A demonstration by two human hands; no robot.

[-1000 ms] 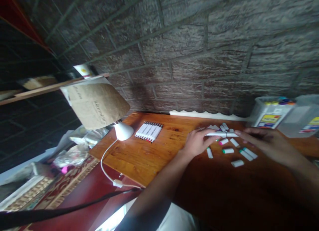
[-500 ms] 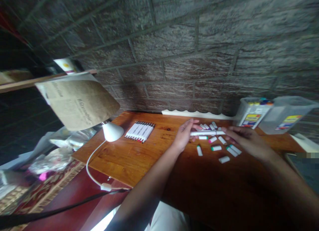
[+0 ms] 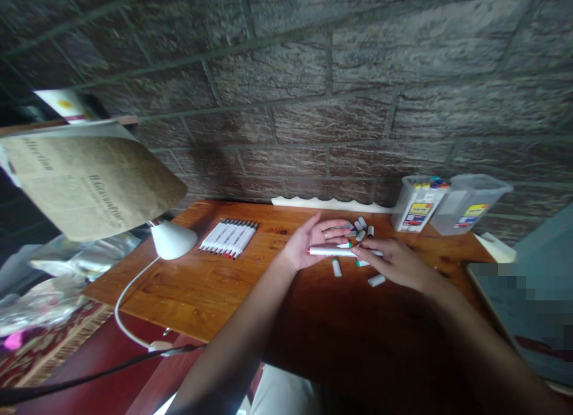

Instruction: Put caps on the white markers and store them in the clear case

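Note:
A white marker (image 3: 329, 252) with a red band at its left end lies level in front of me. My right hand (image 3: 398, 261) pinches it near its right end. My left hand (image 3: 311, 243) is turned palm up with fingers stretched out, and the marker's red end lies across its palm; a ring shows on one finger. Around and beneath the hands are several loose white marker caps, among them a green-edged cap (image 3: 336, 267) and a plain white cap (image 3: 376, 280). Some caps are partly hidden by the fingers.
A row of white markers (image 3: 229, 238) lies on the wooden table (image 3: 197, 295) at left. Beside it stands a white lamp (image 3: 173, 240) with a paper shade and cord. At the back right are a clear box with markers (image 3: 414, 209) and another clear box (image 3: 463, 209), before a brick wall.
My left hand has opened out flat under the marker, and the marker's red end now shows. My right hand has come closer to the left. The view has turned slightly right.

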